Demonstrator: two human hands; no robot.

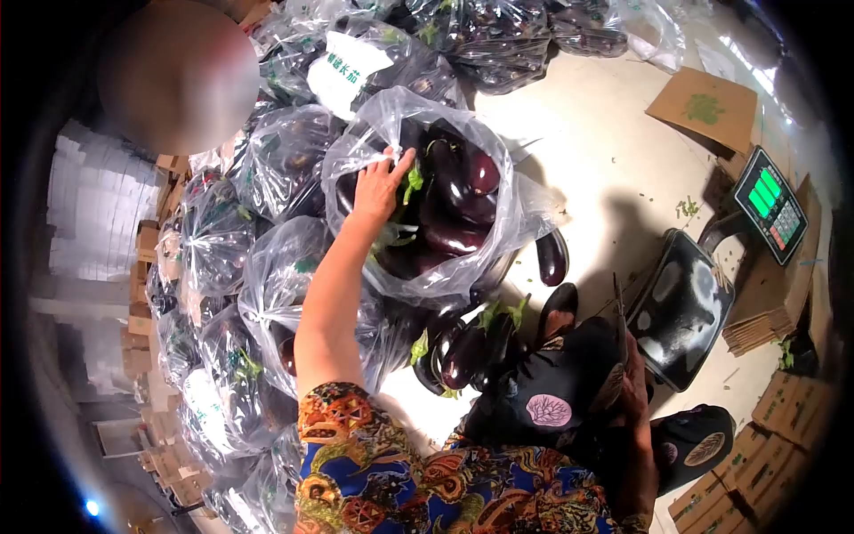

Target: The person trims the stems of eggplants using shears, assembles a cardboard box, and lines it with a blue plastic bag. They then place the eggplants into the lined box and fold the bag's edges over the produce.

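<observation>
A large clear plastic bag full of dark purple eggplants stands in front of me with its mouth wide. My left hand reaches over its near left side, fingers spread against the plastic and the eggplants inside. A green eggplant stem shows beside the fingertips. Down by my thigh, my right hand is closed around a long, thin, dark, blade-like tool that points away from me. Loose eggplants lie between the bag and my legs, and a single eggplant rests to its right.
Filled bags of eggplants are piled along the left and back. At right stands a platform scale with a lit green display. Flattened cardboard and boxes lie beyond it. A person with a blurred head is at upper left.
</observation>
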